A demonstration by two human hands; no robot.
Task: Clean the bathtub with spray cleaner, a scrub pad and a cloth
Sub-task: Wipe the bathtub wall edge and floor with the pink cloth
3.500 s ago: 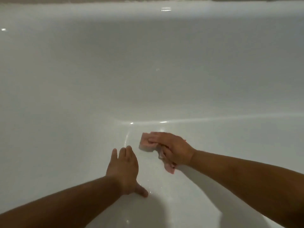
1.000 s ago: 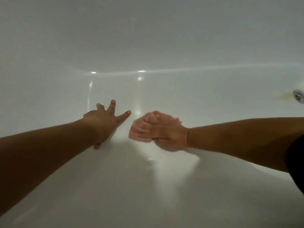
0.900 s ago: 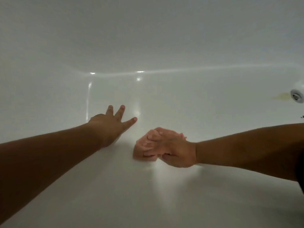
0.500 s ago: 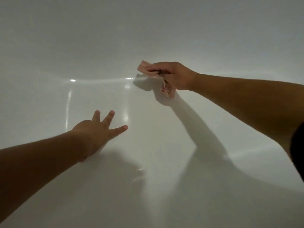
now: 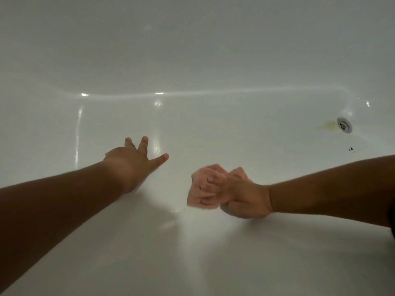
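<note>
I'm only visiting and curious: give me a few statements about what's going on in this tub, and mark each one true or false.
1. The right hand holds a pink cloth against the bathtub floor. True.
2. The left hand grips a spray bottle. False: it holds nothing and its fingers are spread.
3. A yellowish stain lies beside the drain. True.
4. The cloth covers the drain. False: the drain sits uncovered, well away from it.
</note>
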